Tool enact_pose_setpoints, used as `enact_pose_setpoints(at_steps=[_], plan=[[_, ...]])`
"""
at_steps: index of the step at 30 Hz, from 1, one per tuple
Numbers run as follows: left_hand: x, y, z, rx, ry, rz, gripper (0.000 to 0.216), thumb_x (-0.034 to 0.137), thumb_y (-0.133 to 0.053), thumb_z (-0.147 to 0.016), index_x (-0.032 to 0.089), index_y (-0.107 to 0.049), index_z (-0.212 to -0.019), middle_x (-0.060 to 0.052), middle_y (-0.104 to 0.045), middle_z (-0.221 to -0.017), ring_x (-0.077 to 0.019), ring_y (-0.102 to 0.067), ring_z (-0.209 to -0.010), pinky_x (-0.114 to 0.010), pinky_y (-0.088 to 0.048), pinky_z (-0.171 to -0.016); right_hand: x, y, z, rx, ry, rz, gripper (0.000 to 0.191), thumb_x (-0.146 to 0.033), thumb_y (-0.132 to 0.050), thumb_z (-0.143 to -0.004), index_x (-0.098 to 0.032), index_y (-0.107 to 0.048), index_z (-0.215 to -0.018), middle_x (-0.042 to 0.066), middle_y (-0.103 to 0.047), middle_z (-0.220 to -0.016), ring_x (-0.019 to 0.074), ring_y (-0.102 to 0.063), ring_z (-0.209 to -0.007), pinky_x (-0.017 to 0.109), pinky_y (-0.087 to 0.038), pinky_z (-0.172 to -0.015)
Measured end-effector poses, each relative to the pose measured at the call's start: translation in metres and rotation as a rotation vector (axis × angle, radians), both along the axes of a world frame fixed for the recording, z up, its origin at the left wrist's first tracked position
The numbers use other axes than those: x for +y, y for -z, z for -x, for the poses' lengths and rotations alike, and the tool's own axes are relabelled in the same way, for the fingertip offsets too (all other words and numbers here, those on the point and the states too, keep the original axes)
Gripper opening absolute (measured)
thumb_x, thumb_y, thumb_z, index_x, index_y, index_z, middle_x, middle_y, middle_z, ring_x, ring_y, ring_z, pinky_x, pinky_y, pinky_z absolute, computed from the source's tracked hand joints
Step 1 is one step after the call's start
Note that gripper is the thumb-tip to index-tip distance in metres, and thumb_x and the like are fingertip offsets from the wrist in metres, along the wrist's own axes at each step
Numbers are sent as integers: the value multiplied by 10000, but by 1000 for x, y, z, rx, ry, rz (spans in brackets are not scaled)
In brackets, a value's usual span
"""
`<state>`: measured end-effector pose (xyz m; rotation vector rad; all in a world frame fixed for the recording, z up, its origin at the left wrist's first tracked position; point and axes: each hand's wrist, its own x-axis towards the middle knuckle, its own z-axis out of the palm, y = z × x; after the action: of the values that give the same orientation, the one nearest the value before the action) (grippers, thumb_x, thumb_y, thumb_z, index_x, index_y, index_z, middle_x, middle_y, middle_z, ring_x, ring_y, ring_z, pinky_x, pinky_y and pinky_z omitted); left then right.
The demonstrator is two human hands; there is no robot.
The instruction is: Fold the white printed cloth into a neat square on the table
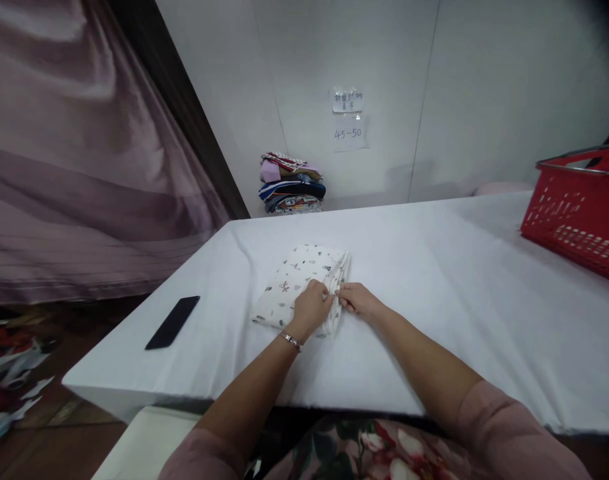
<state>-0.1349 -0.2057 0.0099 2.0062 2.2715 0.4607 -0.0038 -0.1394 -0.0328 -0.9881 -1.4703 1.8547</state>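
Note:
A folded white cloth [284, 290] with a small scattered print lies on the white-covered table in front of me. Its layered edges stack up along the right side. My left hand [311, 305] rests over that side, fingers closed on the layers. From the right, my right hand [357, 298] pinches the same layered edge, its fingertips almost touching those of the left. The layers between the fingers are partly hidden by the hands.
A dark flat phone-like slab [173, 323] lies on the table [434, 267] at left. A red basket [579, 207] stands at the right. Folded clothes [291, 183] are stacked by the back wall, below paper signs [351, 132]. A pink curtain [84, 147] hangs at left.

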Motion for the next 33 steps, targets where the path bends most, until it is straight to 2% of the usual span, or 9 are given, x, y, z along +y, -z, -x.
enact_pose_setpoints(at_steps=[8, 12, 15, 19, 23, 25, 30, 33], plan=[[9, -8, 1, -49, -46, 100, 145, 312, -522, -777, 196, -608, -759, -30, -582, -942, -157, -573, -812, -261, -406, -680, 0, -1, -1, -51, -5, -47, 253, -292, -537, -725, -184, -433, -521, -80, -397, -355, 38, -284, -277, 190, -148, -305], [9, -10, 0, 34, -27, 122, 147, 241, -487, -787, 179, -613, -745, -45, -584, -927, -151, -579, -778, -251, -408, -650, -3, -4, 0, -80, 9, -46, 248, -284, -537, -721, -185, -431, -520, -78, -401, -350, 38, -286, -280, 188, -150, -310], [7, -12, -5, 120, -29, 63, 150, 225, -462, -797, 167, -601, -793, -62, -572, -942, -157, -569, -785, -257, -411, -642, -4, -3, 1, -99, 21, -60, 258, -288, -530, -721, -187, -425, -508, -77, -382, -325, 40, -279, -275, 188, -156, -313], [4, -13, -13, 202, 40, -61, 131, 201, -455, -795, 166, -580, -817, -78, -548, -1005, -186, -523, -923, -269, -412, -683, -4, -2, 3, -89, 28, -78, 247, -294, -530, -705, -187, -425, -509, -67, -413, -342, 43, -298, -275, 189, -178, -312], [3, -6, -14, 160, 34, -43, 103, 195, -447, -802, 182, -548, -785, -55, -555, -940, -165, -530, -841, -267, -398, -650, -3, -3, 2, -80, 240, -111, 108, -280, -547, -679, -188, -499, -650, -74, -464, -394, 63, -354, -295, 191, -238, -322], [2, -1, -13, 132, 18, -40, 85, 192, -452, -802, 190, -531, -768, -38, -556, -910, -155, -532, -811, -264, -389, -640, -3, -5, 1, -57, 303, -151, 113, -292, -553, -683, -187, -513, -679, -75, -466, -400, 71, -374, -308, 193, -264, -333], [2, 5, -11, 84, 7, -54, 84, 230, -456, -820, 198, -516, -771, -28, -554, -894, -155, -532, -809, -265, -380, -638, -9, -9, 3, -85, 96, -125, 282, -372, -539, -727, -184, -471, -529, -61, -431, -364, 53, -320, -285, 194, -215, -309], [2, 5, -11, 56, -5, -42, 89, 229, -451, -821, 197, -523, -778, -31, -558, -895, -153, -532, -799, -264, -379, -638, -11, -10, 7, -92, 48, -58, 298, -360, -523, -738, -180, -465, -507, -62, -411, -349, 45, -293, -280, 188, -170, -298]])
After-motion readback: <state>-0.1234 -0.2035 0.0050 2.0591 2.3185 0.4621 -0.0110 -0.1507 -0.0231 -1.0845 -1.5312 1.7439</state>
